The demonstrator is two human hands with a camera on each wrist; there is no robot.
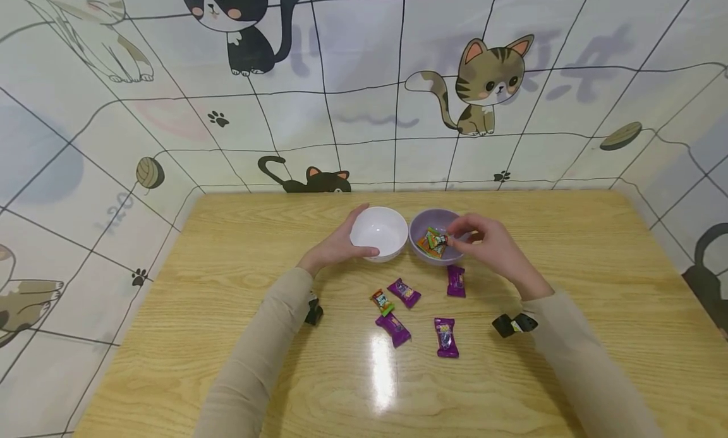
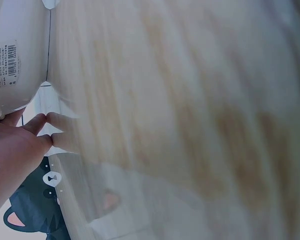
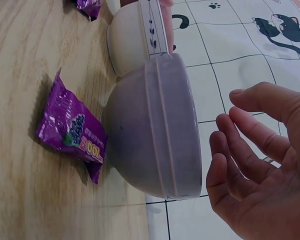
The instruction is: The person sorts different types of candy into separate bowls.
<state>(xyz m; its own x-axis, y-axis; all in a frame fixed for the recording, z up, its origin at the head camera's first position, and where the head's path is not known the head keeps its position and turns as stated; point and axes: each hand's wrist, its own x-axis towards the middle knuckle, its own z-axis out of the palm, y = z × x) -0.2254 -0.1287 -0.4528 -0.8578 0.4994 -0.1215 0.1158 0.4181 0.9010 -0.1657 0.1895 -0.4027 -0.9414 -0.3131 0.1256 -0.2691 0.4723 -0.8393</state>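
Note:
My left hand (image 1: 339, 241) grips the white bowl (image 1: 380, 232) from its left side, thumb at the near rim and fingers round the far side. In the left wrist view the white bowl's side (image 2: 27, 50) carries a barcode label. Right beside it stands a purple bowl (image 1: 417, 242) holding several orange-and-green wrapped candies (image 1: 433, 243). Over this bowl's right rim is my right hand (image 1: 482, 239), fingertips close to the candies. The right wrist view shows that hand (image 3: 262, 160) with loosely bent fingers, thumb apart from them and nothing between.
Several purple grape candies (image 1: 446, 338) lie in front of the bowls, with one orange-and-green candy (image 1: 382, 302) among them. A black wrapped piece (image 1: 514, 325) lies by the right sleeve, another black piece (image 1: 313, 310) by the left. A cat-patterned wall covering (image 1: 364, 128) borders the wooden table (image 1: 239, 236).

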